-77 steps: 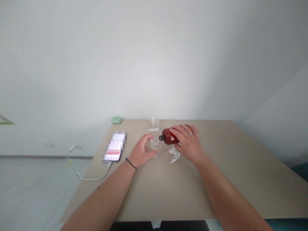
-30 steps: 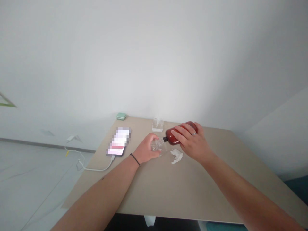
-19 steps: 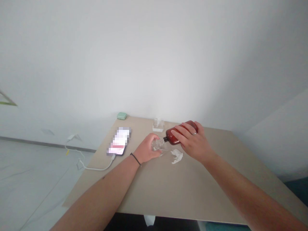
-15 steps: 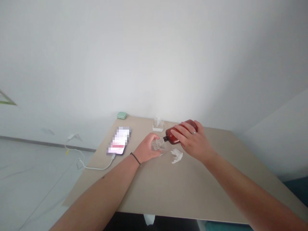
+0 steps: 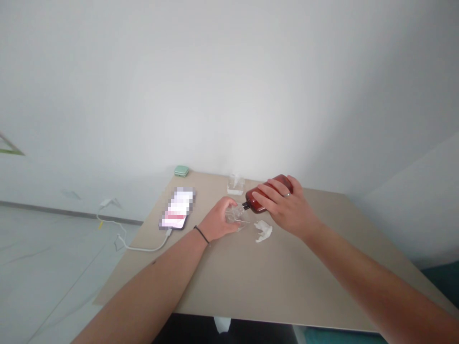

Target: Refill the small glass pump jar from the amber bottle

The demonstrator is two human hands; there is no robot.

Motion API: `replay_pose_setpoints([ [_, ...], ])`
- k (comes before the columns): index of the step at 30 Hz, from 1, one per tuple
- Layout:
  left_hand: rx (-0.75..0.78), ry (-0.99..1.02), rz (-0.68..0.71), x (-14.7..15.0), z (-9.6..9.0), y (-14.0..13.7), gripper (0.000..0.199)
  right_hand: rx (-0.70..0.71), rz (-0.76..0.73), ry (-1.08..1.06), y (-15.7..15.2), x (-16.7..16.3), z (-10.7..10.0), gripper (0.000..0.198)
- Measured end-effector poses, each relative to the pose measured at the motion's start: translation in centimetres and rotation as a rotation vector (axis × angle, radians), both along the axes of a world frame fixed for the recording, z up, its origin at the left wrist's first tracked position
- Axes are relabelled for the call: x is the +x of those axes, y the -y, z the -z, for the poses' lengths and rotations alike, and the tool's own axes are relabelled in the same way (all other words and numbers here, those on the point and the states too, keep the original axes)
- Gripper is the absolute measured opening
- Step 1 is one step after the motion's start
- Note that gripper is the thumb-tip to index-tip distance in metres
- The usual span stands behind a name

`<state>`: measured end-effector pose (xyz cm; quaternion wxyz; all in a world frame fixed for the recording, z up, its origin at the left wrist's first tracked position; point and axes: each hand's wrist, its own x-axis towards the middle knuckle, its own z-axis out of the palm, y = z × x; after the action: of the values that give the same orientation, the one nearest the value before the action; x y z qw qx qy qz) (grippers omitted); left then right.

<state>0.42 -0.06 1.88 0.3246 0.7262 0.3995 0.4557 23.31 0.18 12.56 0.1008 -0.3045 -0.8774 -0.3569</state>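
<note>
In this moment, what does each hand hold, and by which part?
The right hand grips the tilted red-brown bottle around its body. The left hand holds the clear container by its sides.

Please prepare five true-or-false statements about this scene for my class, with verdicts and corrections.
1. The right hand holds a tilted reddish-brown bottle. True.
2. The bottle points away from the left hand. False: its neck points toward that hand.
3. The left hand grips a clear container. True.
4. A white cable is attached to the smartphone. True.
5. The smartphone is right of the bottle in the picture. False: it is to the left.
</note>
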Motion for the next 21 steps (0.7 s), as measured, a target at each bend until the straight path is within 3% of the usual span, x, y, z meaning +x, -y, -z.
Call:
replay_pose_setpoints([
  [21, -0.075, 0.018, 0.055, -0.36, 0.19, -0.16, 0.051, -0.018, -0.046, 0.037, -0.33, -0.21, -0.8, 0.038],
])
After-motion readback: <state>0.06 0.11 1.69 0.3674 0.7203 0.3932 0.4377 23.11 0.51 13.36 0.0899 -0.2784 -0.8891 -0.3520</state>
